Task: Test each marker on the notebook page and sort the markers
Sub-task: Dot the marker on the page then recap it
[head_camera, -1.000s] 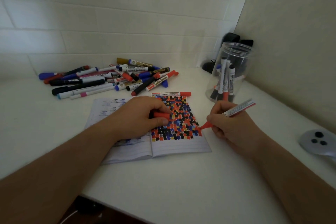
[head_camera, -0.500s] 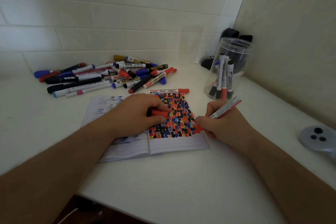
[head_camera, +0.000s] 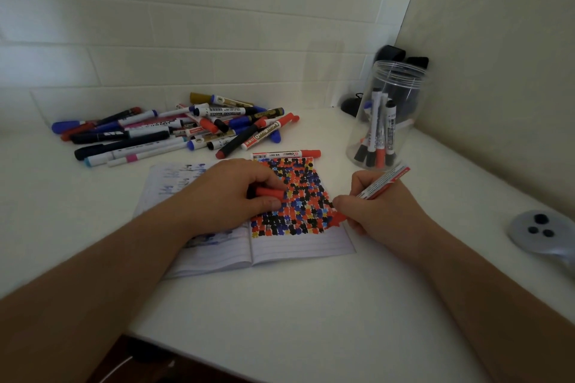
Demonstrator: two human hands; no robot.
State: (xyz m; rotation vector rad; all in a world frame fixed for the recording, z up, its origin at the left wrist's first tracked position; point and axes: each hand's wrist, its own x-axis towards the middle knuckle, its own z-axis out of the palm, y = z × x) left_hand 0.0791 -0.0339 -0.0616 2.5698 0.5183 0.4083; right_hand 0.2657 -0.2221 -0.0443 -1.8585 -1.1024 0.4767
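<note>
Drawn inward, the right hand (head_camera: pixel 382 211) pinches a red marker (head_camera: pixel 381 183) against the notebook (head_camera: pixel 298 246) edge while the left hand (head_camera: pixel 230 193) grips its cap (head_camera: pixel 269 192), marking a test.

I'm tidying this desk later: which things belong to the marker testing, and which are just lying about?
In use: red marker in right hand, its cap in left hand, notebook, marker pile, jar.
Lying about: grey disc, dark items behind jar.

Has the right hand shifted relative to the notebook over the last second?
Yes. The right hand, gripping the red marker, has moved left toward the notebook; its tip now sits on the page's right edge instead of just beyond it.
</note>
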